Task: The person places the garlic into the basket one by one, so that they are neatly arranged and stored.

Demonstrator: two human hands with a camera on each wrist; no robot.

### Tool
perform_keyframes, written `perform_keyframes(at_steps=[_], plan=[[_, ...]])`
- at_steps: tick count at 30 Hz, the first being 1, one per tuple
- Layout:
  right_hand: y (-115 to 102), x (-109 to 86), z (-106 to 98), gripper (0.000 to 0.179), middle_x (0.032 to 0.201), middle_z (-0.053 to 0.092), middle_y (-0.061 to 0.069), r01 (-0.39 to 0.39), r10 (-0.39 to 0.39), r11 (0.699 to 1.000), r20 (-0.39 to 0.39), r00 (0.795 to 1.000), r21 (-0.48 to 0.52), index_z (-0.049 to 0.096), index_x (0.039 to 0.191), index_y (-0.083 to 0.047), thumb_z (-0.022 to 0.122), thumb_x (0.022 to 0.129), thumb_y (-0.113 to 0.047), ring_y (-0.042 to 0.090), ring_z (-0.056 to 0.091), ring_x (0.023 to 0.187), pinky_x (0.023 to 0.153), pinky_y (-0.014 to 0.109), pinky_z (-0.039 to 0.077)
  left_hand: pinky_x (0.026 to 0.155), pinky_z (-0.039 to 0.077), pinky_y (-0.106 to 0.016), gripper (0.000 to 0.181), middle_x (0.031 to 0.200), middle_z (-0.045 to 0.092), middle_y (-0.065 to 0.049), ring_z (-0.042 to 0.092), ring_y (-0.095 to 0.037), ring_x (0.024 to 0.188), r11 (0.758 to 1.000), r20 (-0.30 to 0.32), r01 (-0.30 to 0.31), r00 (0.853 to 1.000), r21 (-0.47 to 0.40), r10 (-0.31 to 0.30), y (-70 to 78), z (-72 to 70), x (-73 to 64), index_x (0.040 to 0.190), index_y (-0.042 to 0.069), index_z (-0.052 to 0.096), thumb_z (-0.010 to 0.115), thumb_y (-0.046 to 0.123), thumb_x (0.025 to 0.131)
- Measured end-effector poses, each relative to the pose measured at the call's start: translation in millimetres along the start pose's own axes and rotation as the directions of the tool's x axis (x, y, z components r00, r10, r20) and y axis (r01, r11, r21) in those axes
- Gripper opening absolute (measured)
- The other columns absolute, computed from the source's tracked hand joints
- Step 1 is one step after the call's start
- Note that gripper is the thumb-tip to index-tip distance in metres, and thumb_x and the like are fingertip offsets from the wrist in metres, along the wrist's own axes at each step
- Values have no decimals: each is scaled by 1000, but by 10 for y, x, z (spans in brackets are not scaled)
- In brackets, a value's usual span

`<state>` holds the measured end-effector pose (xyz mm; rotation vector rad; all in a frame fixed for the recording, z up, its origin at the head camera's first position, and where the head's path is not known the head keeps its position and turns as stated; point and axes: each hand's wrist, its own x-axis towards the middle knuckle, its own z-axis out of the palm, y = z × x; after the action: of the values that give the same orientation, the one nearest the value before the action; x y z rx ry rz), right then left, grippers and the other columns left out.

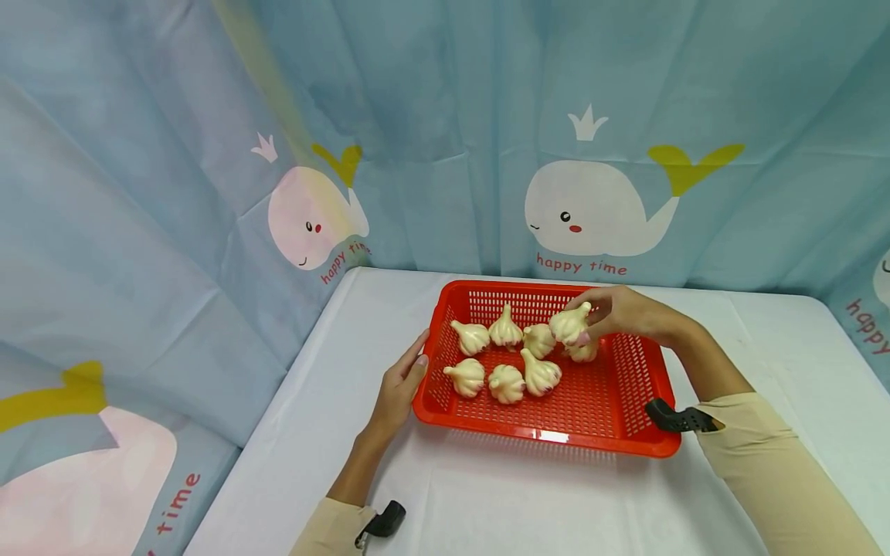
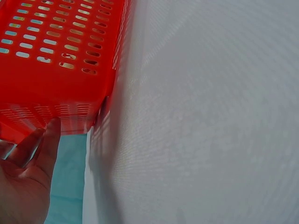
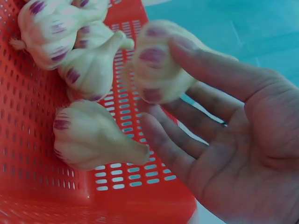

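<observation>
My right hand (image 1: 612, 313) pinches a garlic bulb (image 1: 570, 324) between thumb and fingers over the back right part of a red plastic basket (image 1: 542, 434). In the right wrist view this garlic bulb (image 3: 156, 63) shows purple patches, and the thumb lies across it. Just below it, another bulb (image 1: 582, 352) lies in the basket, partly hidden in the head view. Several more garlic bulbs (image 1: 506, 384) rest in the basket's left and middle. My left hand (image 1: 396, 394) is at the basket's left side, its fairly straight fingers (image 2: 50, 144) against the outer wall.
The basket stands on a table with a white cloth (image 1: 327, 401). Behind the table and along its left side hangs a light blue curtain (image 1: 452, 208) printed with whales.
</observation>
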<state>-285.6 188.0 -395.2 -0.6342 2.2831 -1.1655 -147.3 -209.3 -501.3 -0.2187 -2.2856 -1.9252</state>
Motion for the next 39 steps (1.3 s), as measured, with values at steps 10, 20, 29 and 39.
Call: perform_keyframes(at_steps=[10, 20, 29, 39], plan=[[20, -12, 12, 53, 134, 67, 13, -17, 22, 999, 162, 987, -28, 71, 135, -9, 85, 84, -15, 31, 65, 112, 89, 38, 61, 108, 52, -28, 50, 166, 45, 8, 50, -18, 148, 1000, 0, 6, 1000, 8, -6, 1, 1, 11, 163, 28, 45, 48, 31, 114], [23, -35, 28, 55, 122, 70, 9, -56, 71, 996, 228, 971, -71, 72, 133, -9, 87, 81, -17, 27, 64, 105, 86, 38, 61, 110, 50, -26, 49, 165, 45, 7, 49, -18, 148, 1000, 0, 3, 1000, 8, -3, 18, 3, 5, 163, 27, 45, 49, 31, 114], [-2, -29, 45, 50, 123, 68, 10, -46, 87, 987, 268, 959, -153, 74, 126, -7, 89, 80, -15, 27, 62, 108, 86, 35, 60, 110, 50, -25, 50, 165, 45, 8, 49, -18, 148, 1000, 5, 3, 1000, 10, -3, 19, -2, 11, 163, 28, 44, 49, 31, 114], [2, 6, 94, 46, 114, 69, 9, -69, 121, 978, 267, 956, -194, 74, 122, -8, 90, 79, -11, 25, 62, 104, 81, 33, 61, 118, 42, -26, 49, 166, 45, 7, 43, -17, 153, 999, -13, 1, 1000, 38, -1, -14, 6, 4, 163, 27, 45, 49, 30, 114]])
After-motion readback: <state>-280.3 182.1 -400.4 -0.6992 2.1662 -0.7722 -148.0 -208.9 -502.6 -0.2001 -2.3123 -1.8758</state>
